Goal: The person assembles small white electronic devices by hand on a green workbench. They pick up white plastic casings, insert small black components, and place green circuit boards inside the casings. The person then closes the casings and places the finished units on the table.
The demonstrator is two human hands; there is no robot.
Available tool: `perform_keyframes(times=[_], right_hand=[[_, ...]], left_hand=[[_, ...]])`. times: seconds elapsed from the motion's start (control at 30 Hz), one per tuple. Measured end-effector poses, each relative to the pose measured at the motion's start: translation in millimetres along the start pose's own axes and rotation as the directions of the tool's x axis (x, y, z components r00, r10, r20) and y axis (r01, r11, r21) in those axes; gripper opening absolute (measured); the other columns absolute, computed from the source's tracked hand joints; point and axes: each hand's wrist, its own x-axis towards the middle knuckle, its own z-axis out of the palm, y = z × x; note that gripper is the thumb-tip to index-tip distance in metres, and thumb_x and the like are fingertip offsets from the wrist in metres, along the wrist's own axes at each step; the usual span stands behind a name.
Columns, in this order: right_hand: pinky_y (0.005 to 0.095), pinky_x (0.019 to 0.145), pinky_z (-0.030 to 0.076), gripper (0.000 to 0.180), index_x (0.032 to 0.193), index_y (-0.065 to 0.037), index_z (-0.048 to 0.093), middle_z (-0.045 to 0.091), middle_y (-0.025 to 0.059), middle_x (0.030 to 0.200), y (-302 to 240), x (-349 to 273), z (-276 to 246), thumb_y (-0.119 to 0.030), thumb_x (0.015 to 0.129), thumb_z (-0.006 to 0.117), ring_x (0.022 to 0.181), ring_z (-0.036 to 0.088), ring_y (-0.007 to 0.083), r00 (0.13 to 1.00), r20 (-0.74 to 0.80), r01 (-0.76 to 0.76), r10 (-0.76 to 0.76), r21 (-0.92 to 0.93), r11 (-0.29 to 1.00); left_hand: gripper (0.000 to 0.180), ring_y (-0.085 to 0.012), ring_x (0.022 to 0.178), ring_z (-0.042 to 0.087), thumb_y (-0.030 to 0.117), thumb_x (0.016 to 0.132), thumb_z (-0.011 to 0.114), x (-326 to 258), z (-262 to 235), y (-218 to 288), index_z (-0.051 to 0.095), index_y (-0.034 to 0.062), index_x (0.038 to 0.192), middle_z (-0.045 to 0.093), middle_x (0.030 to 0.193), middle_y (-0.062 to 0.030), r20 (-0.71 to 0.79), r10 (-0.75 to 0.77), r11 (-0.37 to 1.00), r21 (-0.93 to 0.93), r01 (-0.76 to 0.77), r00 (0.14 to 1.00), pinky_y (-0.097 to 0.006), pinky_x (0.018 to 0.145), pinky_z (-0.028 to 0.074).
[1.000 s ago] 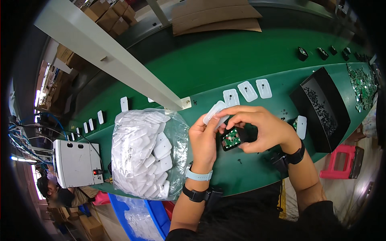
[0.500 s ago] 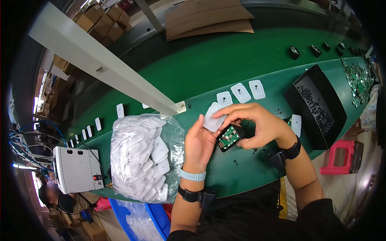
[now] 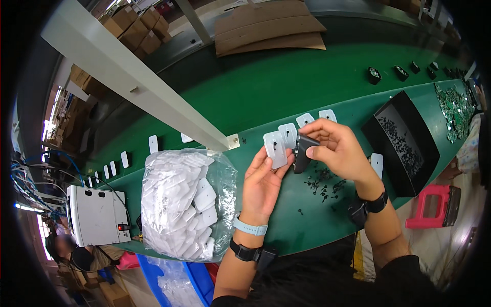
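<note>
A white plastic cover (image 3: 277, 159) is pinched between the thumb and fingers of my left hand (image 3: 260, 192), with a small black piece lying on its face. My right hand (image 3: 338, 153) grips a black case (image 3: 306, 153), thumb on its back and fingers over the top. The case stands on edge close beside the cover, its opening turned toward the left hand, so the board inside is hidden. Beyond my hands several similar covers (image 3: 288, 133) lie in a row, black pieces showing on them. Loose small black parts (image 3: 324, 188) are scattered under the right hand.
A clear bag of white covers (image 3: 176, 204) is to the left, beside a white metal box (image 3: 97, 217). A slanting white post (image 3: 138, 87) rises behind. On the right stand a black bin (image 3: 427, 158) of black parts and a pile of green circuit boards (image 3: 452, 110).
The black case has been turned from board-up onto its edge, hiding the board. The cover now stands more upright and shows a black piece. The loose parts below have come into view.
</note>
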Motion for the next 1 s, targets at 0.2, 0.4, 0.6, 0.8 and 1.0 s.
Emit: perform_keyframes(times=[0.2,0.4,0.6,0.8,1.0], right_hand=[[0.0253,0.067,0.055,0.031,0.106,0.004,0.072,0.072,0.0087,0.087,0,-1,9,-0.006,0.077,0.077,0.071,0.065,0.0109,0.986,-0.129,0.059,-0.102,-0.302,0.951],[0.026,0.061,0.054,0.031,0.103,0.003,0.073,0.071,0.0103,0.081,4,-4,12,-0.008,0.075,0.077,0.064,0.063,0.0124,0.969,-0.182,0.079,-0.165,-0.404,0.911],[0.0258,0.059,0.052,0.031,0.104,0.002,0.074,0.067,0.0093,0.077,5,-3,13,-0.011,0.076,0.079,0.062,0.061,0.0115,0.967,-0.189,0.079,-0.172,-0.421,0.904],[0.0254,0.061,0.053,0.031,0.104,0.003,0.073,0.068,0.0085,0.078,4,-4,11,-0.01,0.077,0.081,0.064,0.062,0.0108,0.98,-0.151,0.055,-0.129,-0.415,0.908],[0.0287,0.082,0.057,0.032,0.117,0.006,0.066,0.069,0.0068,0.096,7,1,9,0.0,0.086,0.074,0.088,0.067,0.0131,0.999,-0.034,0.03,-0.034,-0.095,0.995]], left_hand=[[0.04,-0.0253,0.124,0.059,0.006,0.1,0.057,-1,-4,-13,0.052,-0.0018,0.139,0.062,0.132,-0.0131,-0.018,-0.025,0.994,0.107,0.027,1.0,-0.044,0.11,0.045],[0.043,-0.0236,0.124,0.059,0.009,0.099,0.06,-3,-7,-20,0.051,-0.0005,0.141,0.063,0.132,-0.0113,0.01,-0.072,0.985,0.161,0.069,0.997,-0.044,0.111,0.045],[0.036,-0.0238,0.123,0.06,0.004,0.099,0.059,-4,-8,-22,0.059,0.0031,0.135,0.065,0.13,-0.0115,0.056,-0.089,0.983,0.168,0.078,0.994,-0.046,0.11,0.046],[0.033,-0.0237,0.119,0.063,0.004,0.1,0.058,-4,-10,-21,0.06,0.0032,0.133,0.067,0.127,-0.0118,0.049,-0.091,0.98,0.184,0.081,0.995,-0.046,0.108,0.048],[0.037,-0.0237,0.118,0.064,-0.006,0.092,0.067,-6,-3,-19,0.061,-0.0042,0.129,0.063,0.131,-0.0166,0.032,0.156,0.91,0.385,-0.156,0.987,-0.039,0.102,0.053]])
